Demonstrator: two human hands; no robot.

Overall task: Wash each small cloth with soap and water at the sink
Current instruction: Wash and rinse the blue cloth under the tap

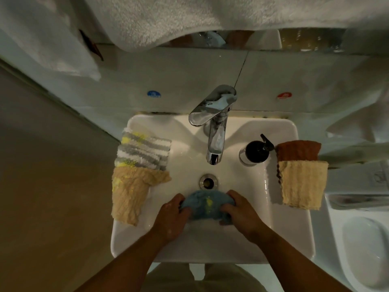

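A blue cloth (205, 204) with a yellow stain lies bunched in the white sink (290, 228), just in front of the drain (207, 182). My left hand (171, 217) grips its left side and my right hand (242, 211) grips its right side. On the left rim lie a grey-and-white striped cloth (143, 150) and a beige cloth (130, 194), both with yellow stains. On the right rim lie a brown cloth (297, 150) and a pale yellow cloth (303, 184). A black soap pump bottle (257, 150) stands right of the chrome tap (216, 127). No water runs from the spout.
White towels (157, 20) hang above the sink, in front of a mirror strip. Blue (153, 94) and red (284, 95) stickers mark the tiled wall behind the tap. A white toilet (366, 249) stands at the right. A bare wall is at the left.
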